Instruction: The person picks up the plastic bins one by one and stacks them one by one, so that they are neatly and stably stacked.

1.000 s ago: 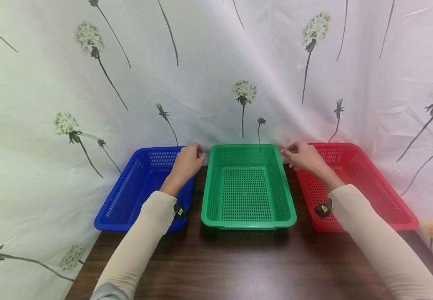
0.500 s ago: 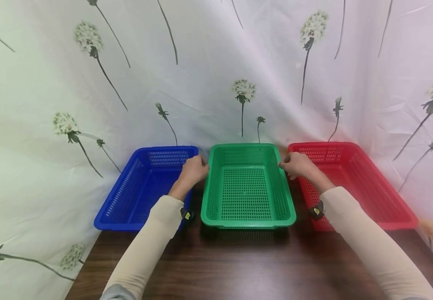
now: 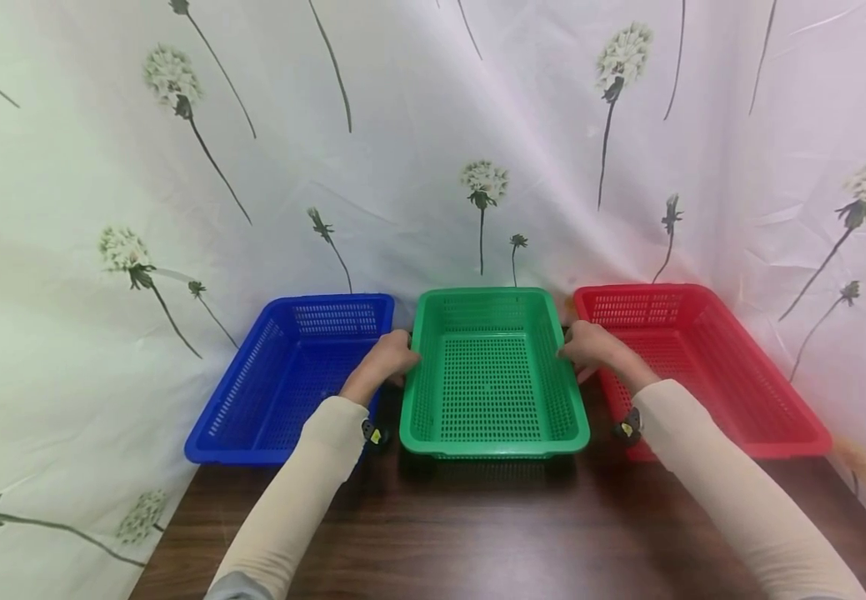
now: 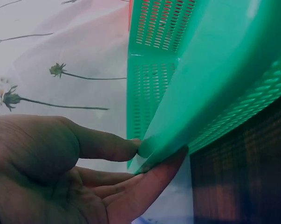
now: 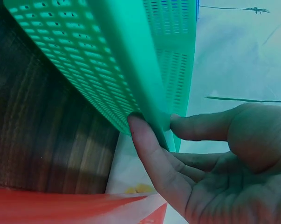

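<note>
Green perforated plastic, a shallow rectangular basket (image 3: pixel 493 447) appears to rest on a dark wood-grained table (image 3: pixel 448 542) in the head view, between a blue perforated plastic basket (image 3: pixel 233 457) and a red perforated plastic basket (image 3: pixel 785 450). The left hand (image 3: pixel 392 354) and right hand (image 3: pixel 592 344) are at its opposite side rims, nearer the far end, before a white cloth printed with dandelions (image 3: pixel 402 183). With both grips so far back, its near end would probably sag and pivot if it were raised from here.

In the left wrist view, the left hand pinches the rim, thumb (image 4: pixel 107 147) above and forefinger (image 4: pixel 149 193) beneath, parted only by the lip. That shallow hold on smooth plastic could slip.

In the right wrist view, the right hand pinches the opposite rim likewise, other fingers loosely bent. The red basket's edge lies near it, so a sideways drift might knock it; one hand pulling harder could skew the green basket
</note>
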`<act>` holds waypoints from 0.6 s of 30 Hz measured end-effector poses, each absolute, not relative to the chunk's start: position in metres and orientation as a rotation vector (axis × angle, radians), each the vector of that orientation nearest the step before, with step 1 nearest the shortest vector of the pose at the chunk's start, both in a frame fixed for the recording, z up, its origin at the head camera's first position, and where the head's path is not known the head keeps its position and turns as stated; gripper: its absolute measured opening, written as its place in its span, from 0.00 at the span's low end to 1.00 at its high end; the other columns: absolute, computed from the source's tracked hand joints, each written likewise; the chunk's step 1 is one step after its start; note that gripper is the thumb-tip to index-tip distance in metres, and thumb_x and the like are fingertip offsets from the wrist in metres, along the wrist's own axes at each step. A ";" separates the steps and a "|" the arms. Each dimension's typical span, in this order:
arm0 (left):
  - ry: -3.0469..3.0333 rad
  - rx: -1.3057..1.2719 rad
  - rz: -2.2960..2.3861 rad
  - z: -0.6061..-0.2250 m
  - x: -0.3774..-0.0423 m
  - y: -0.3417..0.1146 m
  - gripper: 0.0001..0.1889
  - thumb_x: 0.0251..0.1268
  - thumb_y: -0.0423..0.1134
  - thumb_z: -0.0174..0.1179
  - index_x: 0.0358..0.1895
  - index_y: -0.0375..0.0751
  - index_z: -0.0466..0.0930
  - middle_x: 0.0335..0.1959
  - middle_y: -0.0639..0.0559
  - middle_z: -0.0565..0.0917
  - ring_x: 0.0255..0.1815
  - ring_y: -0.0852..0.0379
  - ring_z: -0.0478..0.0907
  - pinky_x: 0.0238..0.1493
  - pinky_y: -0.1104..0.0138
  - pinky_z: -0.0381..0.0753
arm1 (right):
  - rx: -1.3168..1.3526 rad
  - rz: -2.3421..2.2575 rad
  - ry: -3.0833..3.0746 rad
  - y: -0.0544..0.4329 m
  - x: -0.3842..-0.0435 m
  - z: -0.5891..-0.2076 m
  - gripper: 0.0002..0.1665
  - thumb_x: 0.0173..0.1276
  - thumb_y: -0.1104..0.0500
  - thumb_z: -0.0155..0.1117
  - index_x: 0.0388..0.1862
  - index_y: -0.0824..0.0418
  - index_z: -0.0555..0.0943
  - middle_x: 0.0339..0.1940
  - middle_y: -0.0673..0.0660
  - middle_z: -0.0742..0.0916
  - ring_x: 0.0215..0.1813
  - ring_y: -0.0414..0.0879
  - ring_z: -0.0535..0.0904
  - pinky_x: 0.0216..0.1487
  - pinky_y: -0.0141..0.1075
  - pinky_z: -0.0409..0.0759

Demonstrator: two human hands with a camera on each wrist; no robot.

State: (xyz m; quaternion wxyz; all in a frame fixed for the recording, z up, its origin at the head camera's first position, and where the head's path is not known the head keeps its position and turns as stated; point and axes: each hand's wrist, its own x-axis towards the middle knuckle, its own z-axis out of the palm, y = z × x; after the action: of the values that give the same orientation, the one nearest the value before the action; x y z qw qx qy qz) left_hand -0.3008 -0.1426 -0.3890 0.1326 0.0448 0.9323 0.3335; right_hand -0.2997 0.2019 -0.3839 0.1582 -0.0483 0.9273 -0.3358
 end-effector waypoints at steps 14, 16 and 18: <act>2.692 0.124 1.000 -0.392 -0.300 -0.143 0.11 0.80 0.29 0.54 0.52 0.21 0.80 0.45 0.28 0.86 0.42 0.38 0.90 0.48 0.49 0.92 | -0.064 -1.003 2.644 0.202 -0.304 -0.388 0.17 0.79 0.64 0.64 0.54 0.80 0.81 0.42 0.72 0.89 0.35 0.55 0.92 0.46 0.53 0.92; 2.690 0.126 0.997 -0.392 -0.300 -0.144 0.11 0.81 0.30 0.55 0.51 0.21 0.81 0.45 0.29 0.87 0.42 0.38 0.91 0.46 0.50 0.93 | -0.054 -1.016 2.640 0.203 -0.305 -0.389 0.17 0.78 0.64 0.65 0.53 0.80 0.81 0.42 0.72 0.89 0.34 0.54 0.92 0.46 0.53 0.92; 2.688 0.129 0.995 -0.393 -0.301 -0.145 0.11 0.81 0.30 0.55 0.50 0.21 0.82 0.44 0.29 0.87 0.42 0.39 0.91 0.45 0.51 0.93 | -0.052 -1.022 2.636 0.203 -0.306 -0.390 0.18 0.78 0.64 0.65 0.53 0.81 0.81 0.42 0.72 0.89 0.34 0.54 0.92 0.45 0.52 0.92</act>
State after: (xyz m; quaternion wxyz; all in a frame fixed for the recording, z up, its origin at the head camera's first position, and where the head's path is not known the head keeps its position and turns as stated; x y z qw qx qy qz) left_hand -0.3007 -0.1447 -0.3927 0.1358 0.0445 0.9282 0.3436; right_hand -0.3058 0.2031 -0.3901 0.1562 -0.0180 0.9207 -0.3571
